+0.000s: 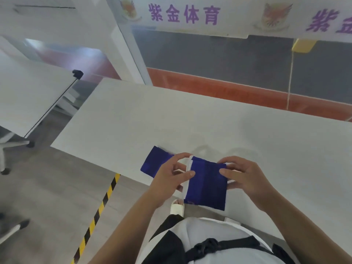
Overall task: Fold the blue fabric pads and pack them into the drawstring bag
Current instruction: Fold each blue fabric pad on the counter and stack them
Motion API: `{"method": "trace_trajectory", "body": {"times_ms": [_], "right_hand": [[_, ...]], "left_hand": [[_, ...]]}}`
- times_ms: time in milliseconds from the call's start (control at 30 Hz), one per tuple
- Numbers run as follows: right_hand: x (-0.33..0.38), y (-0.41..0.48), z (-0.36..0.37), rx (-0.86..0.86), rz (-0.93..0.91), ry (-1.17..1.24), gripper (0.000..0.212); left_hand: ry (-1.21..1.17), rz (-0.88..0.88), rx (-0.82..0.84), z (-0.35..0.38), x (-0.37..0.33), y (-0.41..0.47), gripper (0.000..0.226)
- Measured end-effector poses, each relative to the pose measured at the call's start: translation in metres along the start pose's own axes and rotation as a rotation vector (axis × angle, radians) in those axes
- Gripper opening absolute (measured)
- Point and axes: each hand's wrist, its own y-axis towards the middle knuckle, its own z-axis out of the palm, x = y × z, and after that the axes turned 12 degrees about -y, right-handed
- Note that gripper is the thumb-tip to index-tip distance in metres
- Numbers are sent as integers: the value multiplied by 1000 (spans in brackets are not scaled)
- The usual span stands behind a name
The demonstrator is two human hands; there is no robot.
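A folded blue fabric pad (206,184) with a white strip along its left edge is held just above the near edge of the white table (171,119). My left hand (171,174) pinches its white left edge. My right hand (245,176) grips its right side. A second blue pad (155,162) lies flat on the table to the left, partly hidden behind my left hand. A faint whitish, cord-like shape lies on the table beyond the pads; I cannot tell whether it is the drawstring bag.
A second white table (28,96) stands to the left across a gap. Yellow-black hazard tape (99,210) runs along the floor below the table's left corner. A glass wall with a white banner (190,14) rises behind the table.
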Motion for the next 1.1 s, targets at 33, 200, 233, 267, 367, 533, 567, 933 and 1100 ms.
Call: {"method": "trace_trajectory", "body": {"times_ms": [33,200,233,267,367,533,567,933,1100], "right_hand": [[-1,3,10,-7,18,-37,13],[-8,26,64,-123,135,-112,11],[-8,30,75,-139,158,-110,10],[-7,34,85,-150,172,-107,9],[-2,48,114,-132,182,-150,11],[2,82,155,-141,209,-223,14],[1,92,161,-169,213,-239,14],[-15,148,192,-366,267,-444,14],[-28,139,200,-364,50,-848,34]], "left_hand": [[8,-23,-6,-8,7,-3,40],[-71,-124,-38,-49,35,-11,45],[-83,-128,-43,-57,39,-12,45],[-89,-124,-57,-66,42,-12,44],[-64,-108,-125,-95,46,-6,39],[94,-95,-130,-139,45,25,37],[136,-89,-123,-145,44,34,37],[642,100,-153,-170,35,100,29],[695,163,-208,-168,48,102,33]]}}
